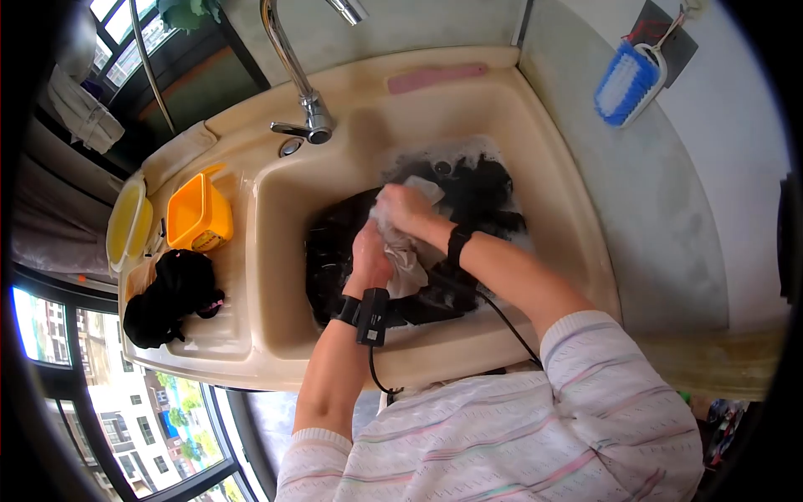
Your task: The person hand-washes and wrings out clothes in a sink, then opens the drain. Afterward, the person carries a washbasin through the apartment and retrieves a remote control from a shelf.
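Observation:
Both my hands are over the basin of a beige sink point(280, 251), closed around a wet, pale cloth point(407, 272). My left hand point(370, 253) grips it on the near left side. Just above and to the right, my right hand point(403, 207) clutches another part of the same cloth, with suds between the two hands. The cloth's exact kind cannot be made out. Beneath lies dark soaked fabric point(335, 251) in soapy water, spreading to the back right of the basin. Part of the fabric is hidden by my forearms.
A chrome faucet point(311, 109) rises behind the basin. On the left ledge are an orange plastic container point(199, 213), a yellowish basin point(130, 222) and a black cloth bundle point(171, 297). A blue-and-white brush point(629, 84) hangs on the right wall. Cables run from my wrist straps.

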### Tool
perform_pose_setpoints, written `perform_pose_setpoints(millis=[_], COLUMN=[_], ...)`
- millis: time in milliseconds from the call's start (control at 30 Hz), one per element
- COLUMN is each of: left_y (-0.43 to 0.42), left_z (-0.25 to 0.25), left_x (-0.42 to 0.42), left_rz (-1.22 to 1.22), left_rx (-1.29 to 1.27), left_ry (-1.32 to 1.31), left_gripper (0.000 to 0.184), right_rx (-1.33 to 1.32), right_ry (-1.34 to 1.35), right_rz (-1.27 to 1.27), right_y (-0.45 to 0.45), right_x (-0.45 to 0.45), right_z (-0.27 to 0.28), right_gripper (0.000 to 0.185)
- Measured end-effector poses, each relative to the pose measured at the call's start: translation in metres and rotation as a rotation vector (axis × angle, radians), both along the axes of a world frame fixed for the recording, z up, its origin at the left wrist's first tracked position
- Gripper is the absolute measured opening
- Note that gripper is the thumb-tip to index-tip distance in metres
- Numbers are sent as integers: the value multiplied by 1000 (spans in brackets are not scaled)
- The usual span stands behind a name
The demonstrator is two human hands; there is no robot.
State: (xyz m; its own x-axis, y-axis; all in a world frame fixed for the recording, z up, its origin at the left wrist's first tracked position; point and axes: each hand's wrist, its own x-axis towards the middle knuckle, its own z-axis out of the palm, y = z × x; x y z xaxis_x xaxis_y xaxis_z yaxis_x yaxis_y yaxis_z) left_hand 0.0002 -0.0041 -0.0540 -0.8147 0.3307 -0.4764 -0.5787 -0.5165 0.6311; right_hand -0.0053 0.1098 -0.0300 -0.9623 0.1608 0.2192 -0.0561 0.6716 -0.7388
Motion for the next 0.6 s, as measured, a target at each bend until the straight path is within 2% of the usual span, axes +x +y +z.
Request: perform_pose_setpoints(millis=[100, 133, 167, 200, 233, 300, 333, 367, 400, 467, 500, 533, 600], left_y=[-7, -16, -22, -25, -25, -19, -6, -1, -5, -19, -29, -30, -28], left_z=[-51, -67, -75, -70, -66, -47, -25, -6, 11, 30, 27, 35, 51], left_x=[-22, -30, -34, -32, -31, -23, -16, -13, -14, -21, -32, -28, -17], left_rz=[-60, -141, -218, -306, -265, -233, -222, -212, -207, -380, -508, -503, -550], left_rx=[-42, -293, -546, -637, -632, -630, -559, -493, -491, -388, -617, -615, -776], left_ry=[40, 495, 952, 889, 965, 1038, 929, 817, 816, 381, 392, 388, 792], left_gripper=[22, 21, 20, 22, 17, 19, 19, 19, 19, 22, 27, 27, 39], right_rx=[-47, 17, -1, -21, -58, -54, -39, -48, -44, -230, -286, -283, -347], right_ry=[-3, -67, 26, 120, 87, 14, -48, -47, -48, -106, -233, -236, -346], right_rz=[-15, 2, 74, 145, 144, 43, -53, 9, 12, -5, 5, 10, 153], right_y=[4, -8, -22, -29, -28, -3, 14, 24, 30, 45, 59, 63, 66], right_x=[5, 16, 25, 30, 31, 14, 3, 1, 0, 2, 7, 9, 11], right_z=[2, 15, 12, 9, 11, -13, -28, -42, -39, -25, -5, 0, 10], right_gripper=[17, 17, 19, 21, 22, 24, 26, 32, 32, 36, 38, 38, 30])
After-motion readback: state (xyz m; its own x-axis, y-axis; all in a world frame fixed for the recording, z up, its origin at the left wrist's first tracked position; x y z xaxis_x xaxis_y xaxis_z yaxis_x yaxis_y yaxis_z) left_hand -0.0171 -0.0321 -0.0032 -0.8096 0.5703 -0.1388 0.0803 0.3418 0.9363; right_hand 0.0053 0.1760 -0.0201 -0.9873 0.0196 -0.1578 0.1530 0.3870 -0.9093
